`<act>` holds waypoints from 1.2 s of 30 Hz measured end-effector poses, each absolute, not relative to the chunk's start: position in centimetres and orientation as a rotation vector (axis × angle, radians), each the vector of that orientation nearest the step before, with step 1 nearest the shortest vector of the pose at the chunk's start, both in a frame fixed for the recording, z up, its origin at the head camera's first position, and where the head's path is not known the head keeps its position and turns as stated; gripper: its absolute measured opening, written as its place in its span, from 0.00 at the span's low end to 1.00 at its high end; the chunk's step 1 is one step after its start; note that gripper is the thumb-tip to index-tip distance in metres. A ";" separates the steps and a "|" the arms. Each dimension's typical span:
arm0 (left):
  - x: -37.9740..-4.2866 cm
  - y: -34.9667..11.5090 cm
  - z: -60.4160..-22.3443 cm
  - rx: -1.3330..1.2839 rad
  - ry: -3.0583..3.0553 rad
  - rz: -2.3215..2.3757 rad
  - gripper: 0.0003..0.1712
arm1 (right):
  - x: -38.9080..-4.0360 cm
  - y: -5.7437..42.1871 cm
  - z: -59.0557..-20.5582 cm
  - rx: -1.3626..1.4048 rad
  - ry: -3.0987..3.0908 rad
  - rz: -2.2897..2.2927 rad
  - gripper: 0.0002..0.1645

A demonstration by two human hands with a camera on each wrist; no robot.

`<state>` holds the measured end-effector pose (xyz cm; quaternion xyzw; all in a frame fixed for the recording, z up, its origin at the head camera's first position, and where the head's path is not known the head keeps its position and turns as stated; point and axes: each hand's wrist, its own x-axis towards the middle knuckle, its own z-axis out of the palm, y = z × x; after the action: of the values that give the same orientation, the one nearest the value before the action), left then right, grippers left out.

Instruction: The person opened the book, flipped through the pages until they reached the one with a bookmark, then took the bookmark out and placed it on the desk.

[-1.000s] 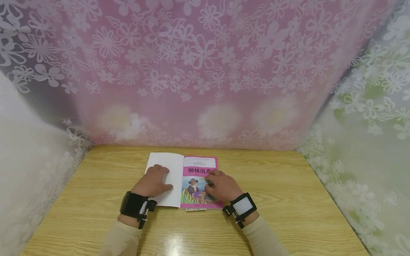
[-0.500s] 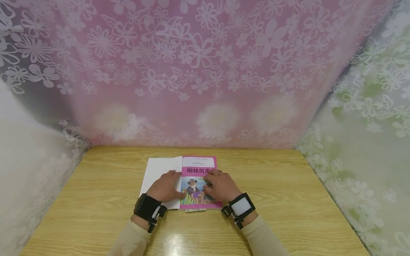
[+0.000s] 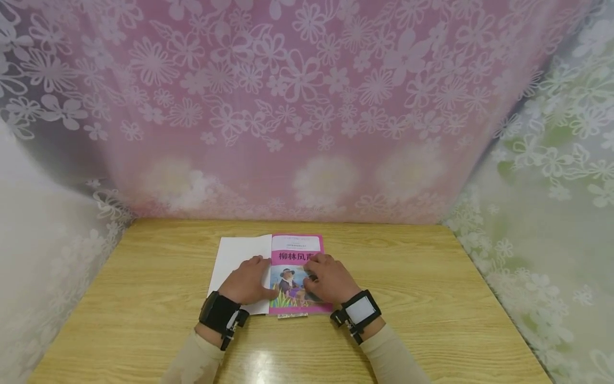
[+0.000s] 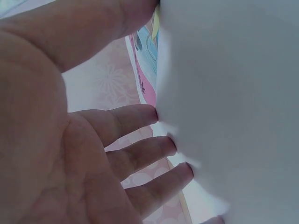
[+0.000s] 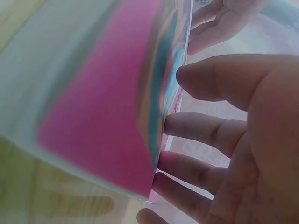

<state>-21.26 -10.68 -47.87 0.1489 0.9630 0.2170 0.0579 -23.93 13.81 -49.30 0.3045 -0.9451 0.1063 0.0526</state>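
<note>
An open book (image 3: 296, 242) lies on the table, with a blank white page (image 3: 240, 253) on the left and a pink illustrated title page (image 5: 98, 126) on the right. My left hand (image 3: 247, 280) presses its fingertips on the white page by the fold, its thumb reaching onto the picture. In the left wrist view its spread fingers (image 4: 140, 154) touch the white paper. My right hand (image 3: 332, 278) rests its fingertips on the right part of the title page. Its fingers (image 5: 201, 126) touch the pink page in the right wrist view. Neither hand pinches anything.
A small patterned strip (image 3: 292, 316) shows under the book's near edge. The wooden table (image 3: 403, 266) reaches out on both sides. A pink floral curtain (image 3: 288, 133) hangs behind it, and a pale floral sheet (image 3: 551, 213) stands at the right.
My left hand has slid right from the middle of the white page to the fold, and that page lies flatter and shifted slightly left. My right hand has stayed in place.
</note>
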 end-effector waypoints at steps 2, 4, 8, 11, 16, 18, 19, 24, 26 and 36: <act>-21.2 -10.7 -47.8 0.451 2.919 0.652 0.48 | -23.9 13.8 -49.5 0.933 -2.864 0.317 0.19; -21.2 -10.7 -47.7 0.447 2.923 0.642 0.49 | -23.9 13.7 -49.5 0.943 -2.854 0.307 0.20; -21.3 -10.7 -47.2 0.455 2.934 0.626 0.49 | -24.0 13.7 -49.3 0.960 -2.819 0.290 0.20; -21.4 -10.6 -47.0 0.458 2.953 0.624 0.48 | -24.1 13.6 -48.9 0.966 -2.817 0.278 0.21; -21.7 -10.4 -47.3 0.440 3.008 0.639 0.44 | -24.2 13.6 -48.3 0.868 -2.899 0.365 0.32; -21.8 -10.3 -47.4 0.437 3.008 0.654 0.43 | -24.1 13.7 -48.2 0.768 -2.947 0.409 0.39; -21.8 -10.3 -47.5 0.439 3.003 0.656 0.42 | -24.1 13.8 -48.3 0.720 -2.970 0.418 0.41; -21.7 -10.5 -47.7 0.438 2.991 0.666 0.40 | -23.9 13.7 -48.4 0.635 -3.038 0.425 0.48; -21.6 -10.5 -47.7 0.434 2.987 0.664 0.41 | -23.8 13.6 -48.3 0.671 -3.031 0.442 0.49; -21.4 -9.8 -47.6 0.372 2.921 0.749 0.49 | -23.8 13.2 -48.9 0.860 -2.991 0.620 0.47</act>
<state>-21.44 -9.82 -47.61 0.1224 0.9601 0.2461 0.0517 -23.79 13.22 -48.92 0.2710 -0.9424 0.1955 -0.0160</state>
